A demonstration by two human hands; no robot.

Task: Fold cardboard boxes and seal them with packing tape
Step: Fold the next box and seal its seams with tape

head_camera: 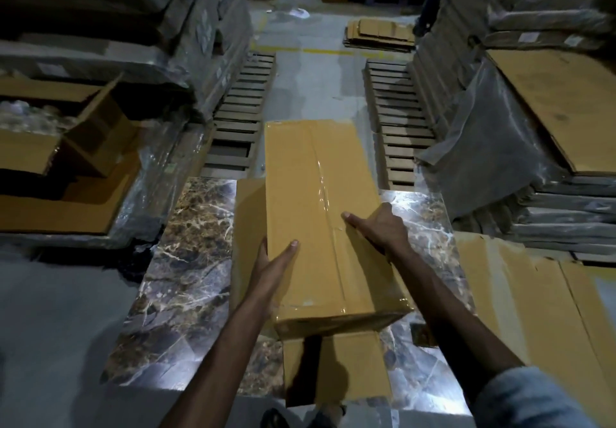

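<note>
An open carton (pixel 66 127) is seen at far left. A marble slab (pixel 186 234) is laid on the floor. By the left hand (pixel 270 271), thumb on top and fingers curled down the side, the long box (pixel 320 194) is gripped over the slab; tape (pixel 325 187) is seen along its top seam. Its right edge is clasped by the right hand (pixel 376 227). Flat cardboard (pixel 520 294) is spread at right.

Your head view: dim overall, light falls from above. Wrapped stacks (pixel 83 0) at upper left sink near black. Hard glare patches on polished marble slab (pixel 186 234); faint sheen along tape strip (pixel 325 187) on taped box (pixel 293 194). Dark shadow lies on flat cardboard (pixel 356 371) beneath. Edges bow from wide-angle lens; far aisle soft, smeared.
</note>
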